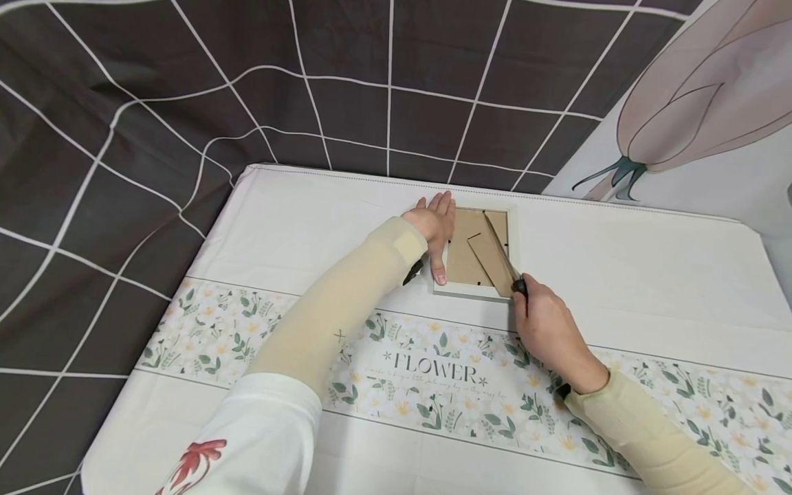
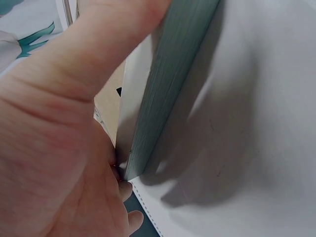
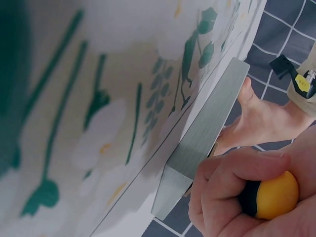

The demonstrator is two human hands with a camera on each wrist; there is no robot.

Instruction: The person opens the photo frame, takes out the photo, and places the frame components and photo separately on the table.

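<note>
A picture frame [image 1: 470, 290] lies back side up on the table, its brown backing board [image 1: 460, 254] and slanted stand flap [image 1: 485, 258] showing. Along its left side rests my left hand [image 1: 438, 227], fingers extended toward the far corner and thumb toward the near one. My right hand [image 1: 547, 326] grips a screwdriver [image 1: 502, 251] at the frame's near right corner. The shaft slants across the backing, its tip by the far rim. In the right wrist view, the yellow and black handle [image 3: 278, 195] sits within curled fingers. Small black tabs [image 1: 479, 283] dot the backing's edges.
A white tablecloth [image 1: 619, 275] with a floral band and the word FLOWER covers the table. Dark gridded cloth [image 1: 346, 110] hangs behind and to the left. A wall with a large flower picture [image 1: 674, 117] is at the back right.
</note>
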